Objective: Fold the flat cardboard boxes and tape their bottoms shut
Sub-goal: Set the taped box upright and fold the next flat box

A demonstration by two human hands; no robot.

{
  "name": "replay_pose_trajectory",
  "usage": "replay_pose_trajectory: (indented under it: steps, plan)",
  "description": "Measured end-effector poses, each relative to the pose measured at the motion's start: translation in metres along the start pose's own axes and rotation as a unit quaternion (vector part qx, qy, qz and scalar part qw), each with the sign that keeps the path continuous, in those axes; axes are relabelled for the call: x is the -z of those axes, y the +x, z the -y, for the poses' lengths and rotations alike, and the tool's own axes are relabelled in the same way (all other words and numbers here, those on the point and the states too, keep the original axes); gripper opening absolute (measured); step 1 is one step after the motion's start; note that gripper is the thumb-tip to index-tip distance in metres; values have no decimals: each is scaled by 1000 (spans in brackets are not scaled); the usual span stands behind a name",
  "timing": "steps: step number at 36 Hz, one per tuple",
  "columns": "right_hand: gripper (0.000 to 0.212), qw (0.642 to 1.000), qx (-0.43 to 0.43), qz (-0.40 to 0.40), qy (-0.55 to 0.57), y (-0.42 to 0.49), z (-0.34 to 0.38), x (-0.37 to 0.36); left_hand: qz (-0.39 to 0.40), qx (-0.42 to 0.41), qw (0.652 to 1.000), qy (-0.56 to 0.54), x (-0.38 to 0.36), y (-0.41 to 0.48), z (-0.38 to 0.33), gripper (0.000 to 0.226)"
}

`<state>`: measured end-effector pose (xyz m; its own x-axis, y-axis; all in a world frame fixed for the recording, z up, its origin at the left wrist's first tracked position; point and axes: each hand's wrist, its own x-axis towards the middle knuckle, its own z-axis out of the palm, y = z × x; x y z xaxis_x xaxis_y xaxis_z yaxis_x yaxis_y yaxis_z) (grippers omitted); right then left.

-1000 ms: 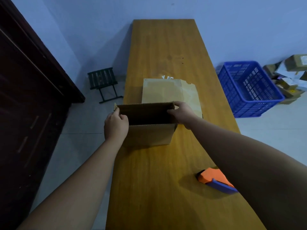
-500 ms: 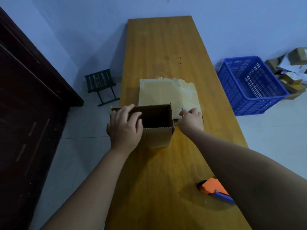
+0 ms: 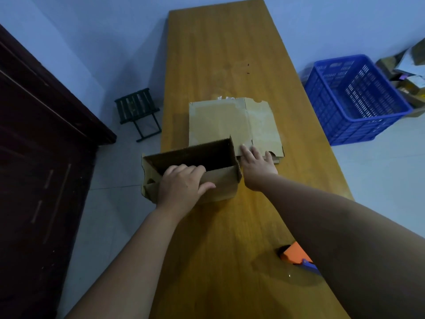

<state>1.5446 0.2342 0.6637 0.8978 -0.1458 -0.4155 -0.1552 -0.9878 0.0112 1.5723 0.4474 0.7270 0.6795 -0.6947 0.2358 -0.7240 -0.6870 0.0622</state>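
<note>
Boxes: one opened brown corrugated cardboard box [image 3: 220,184] stood at the left edge of the long orange-brown wooden table [image 3: 230,54], its left end hanging past that edge; its open top faced up.
Flat stock: one stack of flattened tan cardboard sheets [image 3: 232,123] lay on the table just behind and to the right of the box; how many sheets it held could not be told.
Tape tool: one orange and blue tape dispenser [image 3: 296,257] lay near the right edge, toward the near end, partly hidden by the right forearm.
Left hand: the left hand [image 3: 181,185] gripped the near wall of the box, fingers curled over its top rim into the inside and thumb pressed on the outer face.
Right hand: the right hand [image 3: 256,165] lay flat and open, fingers spread, on the near right part of the flattened stack, just beside the box's right end; it grasped nothing.
Room: one blue plastic slotted crate [image 3: 358,97] stood on the pale floor to the right of the table, with a heap of cardboard and paper beyond it; one small dark folding stool [image 3: 138,112] stood to the left; a dark wooden cabinet [image 3: 39,146] filled the left side; the wall was pale blue.
</note>
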Motion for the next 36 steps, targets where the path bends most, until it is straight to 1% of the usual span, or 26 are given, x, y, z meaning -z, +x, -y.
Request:
replay_pose_trajectory:
  steps: [3,6,8,11,14,17,19,22,25,28,30,33,36]
  plan:
    - [66,999,-18,-36,17,-3,1,0,-14,-22,1000,4,-1,2,-4,22]
    - [65,994,-59,-76,49,-6,2,6,-28,-48,998,2,-3,1,-8,22]
    - [65,989,-87,-94,75,-7,0,14,-32,-40,999,7,-3,-1,-10,19]
    - [64,983,-95,-118,105,-8,-5,26,-28,-19,999,16,-2,-2,-11,13]
    - [63,970,-106,-165,146,-13,-11,42,-12,7,999,29,-2,-2,-12,15]
    - [62,953,-113,-219,176,-22,-19,59,22,42,997,65,4,2,-15,26]
    - [61,934,-119,-262,211,-27,-26,67,73,64,992,86,10,4,-19,44]
    - [60,902,-139,-320,253,-40,-34,79,95,113,984,95,18,4,-26,70]
    - [57,876,-156,-347,296,-59,-37,92,102,164,980,54,27,0,-39,80]
    - [54,856,-149,-387,308,-83,-38,106,97,188,977,3,36,-7,-52,77]
    - [54,852,-144,-402,304,-99,-38,117,80,204,975,-41,42,-12,-61,73]
    - [49,842,-159,-429,287,-124,-33,135,69,225,962,-137,56,-18,-69,68]
    - [37,814,-155,-476,295,-148,-25,147,52,232,939,-249,75,-23,-73,65]
